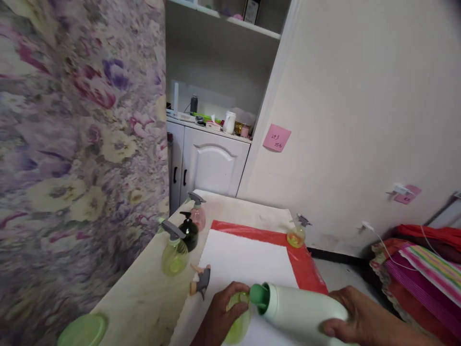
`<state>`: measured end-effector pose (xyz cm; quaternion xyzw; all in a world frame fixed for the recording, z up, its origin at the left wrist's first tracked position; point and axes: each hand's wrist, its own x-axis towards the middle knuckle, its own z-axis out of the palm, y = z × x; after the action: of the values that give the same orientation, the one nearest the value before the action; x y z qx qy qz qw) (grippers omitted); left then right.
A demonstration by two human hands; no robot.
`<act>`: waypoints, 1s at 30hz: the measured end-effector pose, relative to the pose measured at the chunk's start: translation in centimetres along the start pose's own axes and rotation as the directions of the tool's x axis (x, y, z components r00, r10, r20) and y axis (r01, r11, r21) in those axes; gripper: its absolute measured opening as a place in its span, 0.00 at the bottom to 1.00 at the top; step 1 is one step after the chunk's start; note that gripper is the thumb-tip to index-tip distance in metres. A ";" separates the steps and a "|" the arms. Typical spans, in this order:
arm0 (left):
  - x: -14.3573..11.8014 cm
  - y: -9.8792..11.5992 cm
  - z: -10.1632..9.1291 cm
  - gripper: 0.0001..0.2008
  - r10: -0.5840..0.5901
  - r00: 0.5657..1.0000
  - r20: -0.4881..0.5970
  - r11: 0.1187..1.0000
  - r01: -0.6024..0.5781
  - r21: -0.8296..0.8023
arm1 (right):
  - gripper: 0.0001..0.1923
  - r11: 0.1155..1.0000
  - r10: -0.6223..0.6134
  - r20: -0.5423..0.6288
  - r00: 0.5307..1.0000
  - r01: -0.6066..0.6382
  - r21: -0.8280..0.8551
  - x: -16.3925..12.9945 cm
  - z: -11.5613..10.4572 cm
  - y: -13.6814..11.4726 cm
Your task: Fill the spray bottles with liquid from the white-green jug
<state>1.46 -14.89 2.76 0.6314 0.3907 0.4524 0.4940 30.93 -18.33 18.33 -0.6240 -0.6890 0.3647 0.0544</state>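
My left hand (227, 307) is closed around a small see-through yellow-green bottle (240, 327) with no sprayer on top. In my right hand (351, 315), a large pale green bottle (300, 307) lies tipped almost level, pointing left. Its darker green pouring spout (259, 295) is right beside the small bottle's top; I cannot tell whether they touch, and no liquid stream shows. A loose grey and peach spray head (201, 281) rests left of my left hand, at the white sheet's edge.
Along the table's left side stand a yellow-green spray bottle (175, 257), a dark pump bottle (190, 233) and a pink spray bottle (198, 216). Another spray bottle (296, 236) is at the back right. A green lid (82, 330) sits front left. White sheet (248, 254) covers red plastic (306, 269).
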 end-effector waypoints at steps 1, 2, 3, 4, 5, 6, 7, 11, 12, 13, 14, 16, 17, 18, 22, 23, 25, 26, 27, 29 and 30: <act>0.0 0.1 0.0 0.11 -0.004 1.000 -0.002 1.000 0.004 0.003 | 0.11 1.000 -0.004 0.005 1.000 0.004 -0.013 0.0 0.0 -0.1; -0.1 0.2 0.0 0.11 -0.008 1.000 -0.002 1.000 0.008 0.005 | 0.11 1.000 -0.006 0.006 1.000 0.006 -0.027 0.0 0.0 -0.2; -0.1 0.3 0.0 0.11 -0.013 1.000 -0.001 1.000 0.013 0.005 | 0.11 0.999 -0.007 0.006 1.000 0.008 -0.044 0.0 -0.1 -0.4; -0.2 0.3 0.0 0.11 -0.019 1.000 -0.002 1.000 0.019 0.005 | 0.10 0.998 -0.008 0.001 1.000 0.008 -0.067 0.0 -0.1 -0.5; -0.2 0.4 0.0 0.11 -0.025 1.000 -0.003 1.000 0.025 0.006 | 0.10 0.996 -0.008 -0.005 1.000 0.007 -0.089 0.1 -0.1 -0.6; -0.2 0.4 0.0 0.11 -0.030 1.000 -0.003 1.000 0.030 0.006 | 0.10 0.994 -0.006 -0.008 1.000 0.005 -0.105 0.1 -0.1 -0.7; -0.3 0.5 0.0 0.11 -0.030 1.000 -0.002 1.000 0.030 0.004 | 0.10 0.993 -0.002 -0.010 1.000 0.001 -0.115 0.1 -0.1 -0.7; -0.3 0.6 0.0 0.10 -0.015 1.000 0.006 1.000 0.015 -0.008 | 0.11 0.988 -0.007 -0.015 1.000 0.004 -0.155 0.2 -0.1 -1.0; -0.3 0.7 0.0 0.10 -0.012 1.000 0.006 1.000 0.012 -0.003 | 0.11 0.986 -0.009 -0.012 1.000 0.007 -0.166 0.2 -0.1 -1.1; -0.3 0.8 0.0 0.10 -0.010 1.000 0.005 1.000 0.010 0.003 | 0.12 0.984 -0.009 -0.010 1.000 0.007 -0.178 0.2 -0.1 -1.2; -0.2 0.9 0.0 0.10 -0.010 1.000 0.003 1.000 0.010 0.009 | 0.12 0.983 -0.005 -0.003 1.000 0.005 -0.184 0.2 -0.2 -1.4; -0.2 1.1 0.0 0.10 -0.011 1.000 -0.002 1.000 0.011 0.015 | 0.13 0.980 0.000 0.004 1.000 0.001 -0.197 0.1 -0.2 -1.6; -0.2 1.2 0.0 0.10 -0.013 1.000 -0.003 1.000 0.013 0.015 | 0.13 0.979 -0.001 0.004 1.000 0.002 -0.204 0.1 -0.3 -1.7; -0.2 1.2 0.1 0.10 -0.014 1.000 -0.006 1.000 0.014 0.014 | 0.14 0.977 -0.003 0.004 1.000 0.004 -0.212 0.0 -0.3 -1.8; -0.3 0.9 0.1 0.09 -0.016 1.000 -0.013 1.000 0.016 0.018 | 0.14 0.968 -0.007 -0.006 1.000 0.005 -0.252 0.0 -0.4 -1.9; -0.3 0.8 0.1 0.09 -0.013 1.000 -0.015 1.000 0.014 0.021 | 0.14 0.966 -0.008 -0.010 1.000 0.005 -0.257 0.1 -0.4 -1.9; -0.3 0.7 0.0 0.09 -0.007 1.000 -0.014 1.000 0.008 0.025 | 0.14 0.967 -0.013 -0.015 1.000 0.008 -0.256 0.1 -0.5 -1.8; -0.3 0.8 0.0 0.09 -0.003 1.000 -0.012 1.000 0.003 0.025 | 0.14 0.967 -0.019 -0.016 1.000 0.014 -0.254 0.1 -0.5 -1.7; -0.3 0.8 0.0 0.09 -0.001 1.000 -0.009 1.000 0.002 0.023 | 0.15 0.967 -0.022 -0.017 1.000 0.017 -0.254 0.1 -0.5 -1.7; -0.3 0.9 0.1 0.09 0.001 1.000 -0.005 1.000 -0.001 0.018 | 0.15 0.963 -0.036 -0.019 0.999 0.030 -0.266 0.2 -0.6 -1.5; -0.3 0.9 0.1 0.09 0.002 1.000 -0.004 1.000 -0.002 0.015 | 0.16 0.960 -0.044 -0.017 0.999 0.037 -0.276 0.2 -0.6 -1.5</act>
<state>1.49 -15.33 3.55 0.6346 0.3944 0.4513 0.4880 30.00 -17.85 19.51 -0.6154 -0.7450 0.2568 -0.0176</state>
